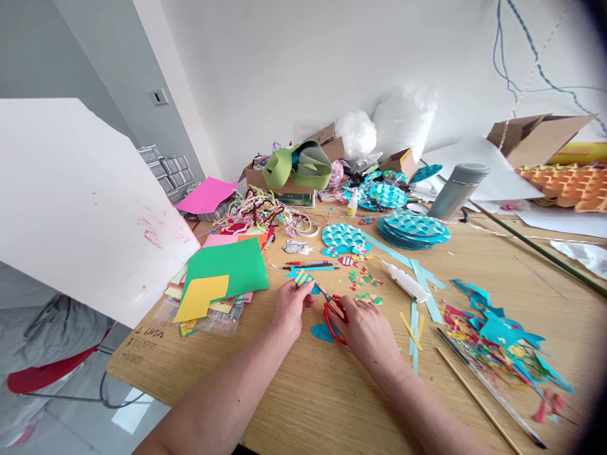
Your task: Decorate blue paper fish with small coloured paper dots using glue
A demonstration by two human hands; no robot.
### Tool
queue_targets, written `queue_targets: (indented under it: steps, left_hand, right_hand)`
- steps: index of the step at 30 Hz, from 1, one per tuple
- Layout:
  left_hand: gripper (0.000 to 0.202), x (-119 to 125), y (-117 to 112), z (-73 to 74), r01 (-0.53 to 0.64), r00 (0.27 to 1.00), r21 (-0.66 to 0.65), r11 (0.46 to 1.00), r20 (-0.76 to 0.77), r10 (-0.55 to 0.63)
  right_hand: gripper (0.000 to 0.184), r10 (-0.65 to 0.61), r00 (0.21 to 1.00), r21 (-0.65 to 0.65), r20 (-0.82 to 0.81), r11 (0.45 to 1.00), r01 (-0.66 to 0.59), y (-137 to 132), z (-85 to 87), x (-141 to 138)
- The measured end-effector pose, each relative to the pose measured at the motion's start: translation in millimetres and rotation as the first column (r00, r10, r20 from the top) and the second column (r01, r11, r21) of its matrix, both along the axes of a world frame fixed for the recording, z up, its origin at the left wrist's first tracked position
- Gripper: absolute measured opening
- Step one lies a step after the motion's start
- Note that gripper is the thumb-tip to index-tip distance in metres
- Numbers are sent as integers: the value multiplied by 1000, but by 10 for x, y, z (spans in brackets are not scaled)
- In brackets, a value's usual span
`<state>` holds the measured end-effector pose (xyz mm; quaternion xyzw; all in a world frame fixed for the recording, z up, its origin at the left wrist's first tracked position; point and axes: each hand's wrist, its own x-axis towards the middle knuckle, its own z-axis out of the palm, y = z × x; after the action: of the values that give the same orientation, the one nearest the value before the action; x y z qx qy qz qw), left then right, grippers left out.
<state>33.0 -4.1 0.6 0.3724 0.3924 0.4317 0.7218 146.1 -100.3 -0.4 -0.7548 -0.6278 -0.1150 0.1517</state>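
Note:
Pinched in my left hand (290, 309) is a small blue paper fish with yellow stripes (305, 279). My right hand (367, 332) grips red-handled scissors (334, 311), their blades pointing at the fish's right edge. A plain blue paper fish (323, 332) lies on the table below the scissors, partly under them. Just beyond my hands are a few pens (310, 267), a red-striped paper fish (348, 260) and small green and red paper bits (364, 278). A white glue bottle (405, 282) lies to the right of them.
Coloured sheets (232, 265) are stacked at the left. Blue scalloped paper discs (413, 229) and a grey thermos (459, 189) stand further back. Paper scraps (502, 335), a thin wooden stick (477, 398) and light blue strips (425, 291) lie on the right. A white board (85, 208) juts over the left edge.

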Motion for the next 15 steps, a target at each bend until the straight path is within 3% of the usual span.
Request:
queue_targets:
  steps: [15]
  left_hand:
    - [21,0,-6,2,-4,1000,3,1000,-7,4]
  right_hand:
    - [22,-1,1000,-42,-12,999,0,-5,5,-11]
